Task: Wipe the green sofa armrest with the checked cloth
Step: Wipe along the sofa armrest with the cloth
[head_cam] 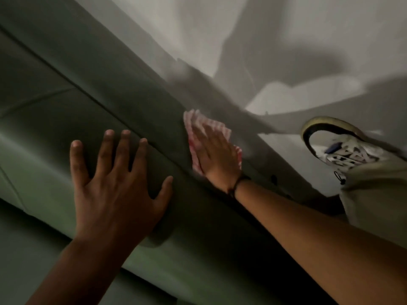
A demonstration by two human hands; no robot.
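Note:
The green sofa armrest point(123, 102) runs diagonally from upper left to lower right. A red-and-white checked cloth point(198, 122) lies flat on its outer side. My right hand point(214, 154) presses flat on the cloth, fingers together and pointing up-left; the cloth shows around the fingertips and on both sides of the hand. My left hand point(114, 183) rests flat on top of the armrest to the left of the cloth, fingers spread, holding nothing. A dark band circles my right wrist.
A pale floor point(275, 51) with shadows lies beyond the armrest. My shoe point(339, 146) and light trouser leg point(378, 194) stand on it at the right, close to the sofa's side. The sofa's seat cushions point(26, 89) are at the left.

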